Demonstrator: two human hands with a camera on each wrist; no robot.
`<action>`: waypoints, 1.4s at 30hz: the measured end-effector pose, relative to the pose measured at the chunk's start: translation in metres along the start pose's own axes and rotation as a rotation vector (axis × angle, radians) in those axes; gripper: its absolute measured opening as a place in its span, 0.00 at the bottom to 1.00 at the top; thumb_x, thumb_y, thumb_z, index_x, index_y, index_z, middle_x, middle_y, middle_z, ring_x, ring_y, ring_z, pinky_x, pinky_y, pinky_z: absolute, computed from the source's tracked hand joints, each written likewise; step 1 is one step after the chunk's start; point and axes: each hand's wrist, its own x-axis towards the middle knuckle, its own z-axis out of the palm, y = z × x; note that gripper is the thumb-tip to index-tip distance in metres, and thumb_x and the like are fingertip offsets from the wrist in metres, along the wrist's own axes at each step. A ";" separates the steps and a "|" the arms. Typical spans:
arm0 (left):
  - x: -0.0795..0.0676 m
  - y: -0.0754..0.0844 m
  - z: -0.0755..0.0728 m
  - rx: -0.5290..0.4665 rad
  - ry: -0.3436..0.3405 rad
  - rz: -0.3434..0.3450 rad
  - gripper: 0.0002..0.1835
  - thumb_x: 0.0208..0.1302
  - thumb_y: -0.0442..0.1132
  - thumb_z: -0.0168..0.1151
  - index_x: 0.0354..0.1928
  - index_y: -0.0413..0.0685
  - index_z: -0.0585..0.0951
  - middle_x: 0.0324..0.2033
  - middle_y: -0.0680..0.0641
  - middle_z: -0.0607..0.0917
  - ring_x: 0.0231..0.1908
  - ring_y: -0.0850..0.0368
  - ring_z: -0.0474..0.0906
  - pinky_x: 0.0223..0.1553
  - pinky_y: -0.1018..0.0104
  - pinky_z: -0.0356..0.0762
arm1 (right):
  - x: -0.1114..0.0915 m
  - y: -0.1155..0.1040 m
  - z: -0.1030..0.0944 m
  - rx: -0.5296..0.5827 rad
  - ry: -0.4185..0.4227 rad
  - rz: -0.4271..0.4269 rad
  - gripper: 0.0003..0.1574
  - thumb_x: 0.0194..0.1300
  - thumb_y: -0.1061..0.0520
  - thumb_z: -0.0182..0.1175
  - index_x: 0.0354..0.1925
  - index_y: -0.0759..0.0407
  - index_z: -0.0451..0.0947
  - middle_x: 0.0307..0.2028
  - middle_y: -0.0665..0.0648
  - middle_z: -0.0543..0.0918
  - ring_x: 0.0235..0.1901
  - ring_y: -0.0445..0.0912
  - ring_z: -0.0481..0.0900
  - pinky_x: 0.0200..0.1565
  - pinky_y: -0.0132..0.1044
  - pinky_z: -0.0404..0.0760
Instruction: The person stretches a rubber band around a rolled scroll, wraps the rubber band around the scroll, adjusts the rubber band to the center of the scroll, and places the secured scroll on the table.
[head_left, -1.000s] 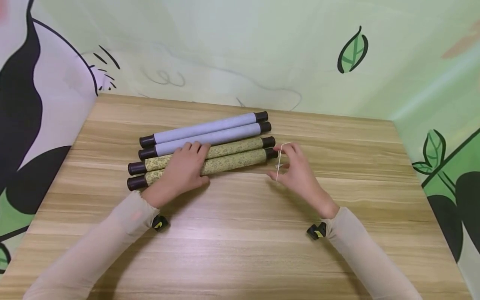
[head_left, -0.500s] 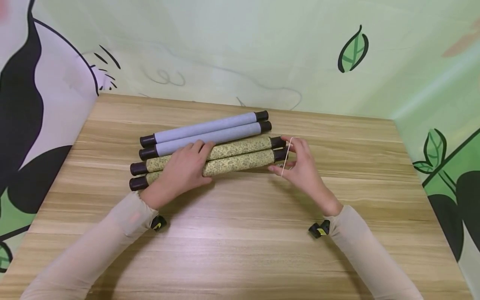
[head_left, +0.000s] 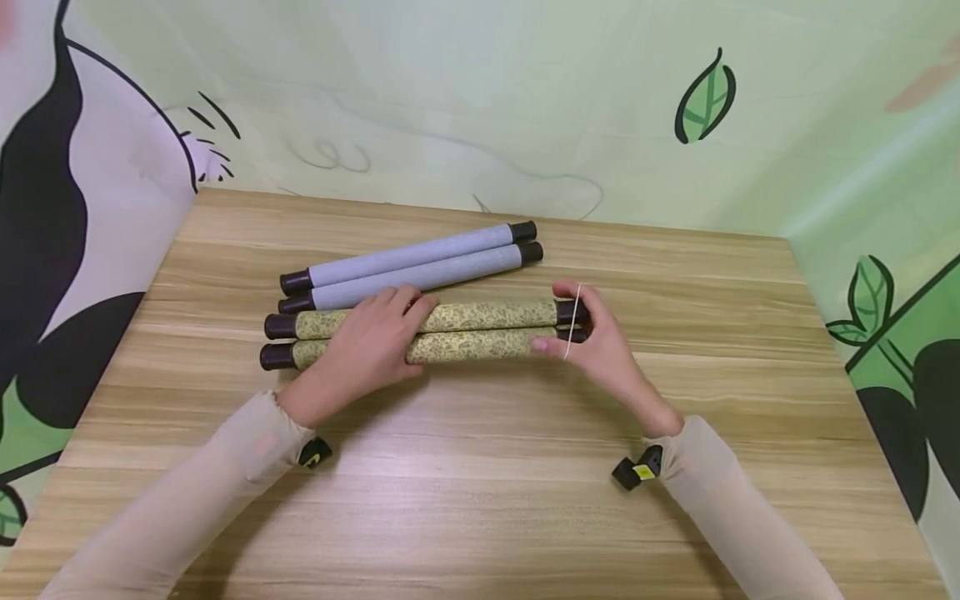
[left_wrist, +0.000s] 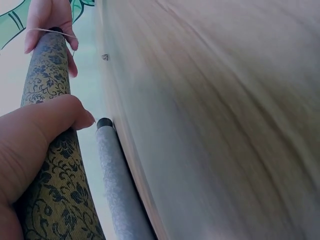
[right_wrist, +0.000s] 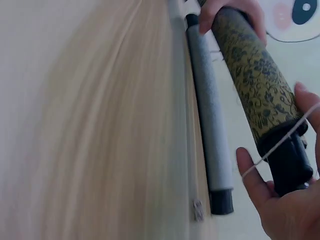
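Observation:
My left hand (head_left: 367, 337) grips a pair of yellow-green scrolls (head_left: 487, 315) with a dark floral pattern and black end knobs. The wrist views show them raised off the table. Around the right-hand knobs (right_wrist: 287, 157) my right hand (head_left: 611, 346) spreads its thumb and fingers. A thin white elastic band (head_left: 573, 321) is stretched between that thumb and fingers, crossing over the knobs. The thumb touches the lower scroll near its right end. Part of the scrolls is hidden under my left hand.
Two pale blue scrolls (head_left: 420, 250) with black knobs lie side by side on the wooden table (head_left: 450, 500), just behind. A small pale crumpled thing (right_wrist: 198, 211) lies near their right end, its kind unclear. A painted wall (head_left: 450, 100) borders the table's back.
The yellow-green scrolls have shifted right and come nearer to me, away from the blue pair. Their right knobs now sit between my right thumb and fingers, inside the band's reach.

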 end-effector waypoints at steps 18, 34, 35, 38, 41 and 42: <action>-0.005 0.001 -0.008 0.041 -0.001 0.253 0.52 0.33 0.54 0.84 0.65 0.46 0.72 0.53 0.46 0.80 0.53 0.48 0.77 0.58 0.55 0.79 | 0.008 -0.002 0.002 0.416 -0.040 0.153 0.15 0.67 0.62 0.61 0.41 0.58 0.63 0.43 0.52 0.85 0.36 0.38 0.88 0.41 0.34 0.88; -0.012 0.000 -0.010 0.028 -0.021 0.323 0.51 0.34 0.51 0.83 0.66 0.47 0.72 0.54 0.48 0.81 0.53 0.50 0.77 0.64 0.55 0.74 | 0.021 -0.006 -0.045 0.382 -0.744 0.251 0.29 0.71 0.60 0.42 0.11 0.52 0.54 0.12 0.46 0.63 0.18 0.44 0.63 0.35 0.32 0.75; -0.011 -0.001 -0.011 0.017 -0.019 0.319 0.51 0.33 0.50 0.84 0.65 0.47 0.73 0.54 0.48 0.81 0.54 0.50 0.77 0.64 0.55 0.74 | 0.021 -0.006 -0.046 0.430 -0.795 0.240 0.30 0.72 0.60 0.40 0.11 0.52 0.54 0.10 0.47 0.58 0.15 0.45 0.59 0.32 0.32 0.73; -0.011 -0.002 -0.012 -0.004 -0.011 0.311 0.52 0.31 0.48 0.85 0.65 0.47 0.73 0.54 0.48 0.81 0.55 0.49 0.76 0.64 0.55 0.74 | 0.021 -0.004 -0.047 0.563 -0.896 0.226 0.33 0.77 0.58 0.38 0.12 0.49 0.64 0.07 0.44 0.57 0.11 0.44 0.50 0.24 0.32 0.65; -0.011 -0.004 -0.013 -0.008 -0.013 0.308 0.52 0.32 0.48 0.85 0.65 0.47 0.73 0.54 0.48 0.81 0.54 0.49 0.76 0.63 0.55 0.75 | 0.018 -0.003 -0.047 0.651 -0.933 0.164 0.30 0.79 0.59 0.37 0.28 0.53 0.82 0.13 0.42 0.75 0.12 0.43 0.53 0.24 0.30 0.67; -0.011 -0.005 -0.013 -0.007 -0.015 0.305 0.52 0.32 0.48 0.85 0.65 0.47 0.73 0.54 0.48 0.81 0.54 0.49 0.76 0.62 0.55 0.76 | 0.016 -0.003 -0.047 0.675 -0.943 0.141 0.28 0.79 0.60 0.36 0.36 0.56 0.84 0.18 0.44 0.82 0.12 0.42 0.55 0.25 0.29 0.69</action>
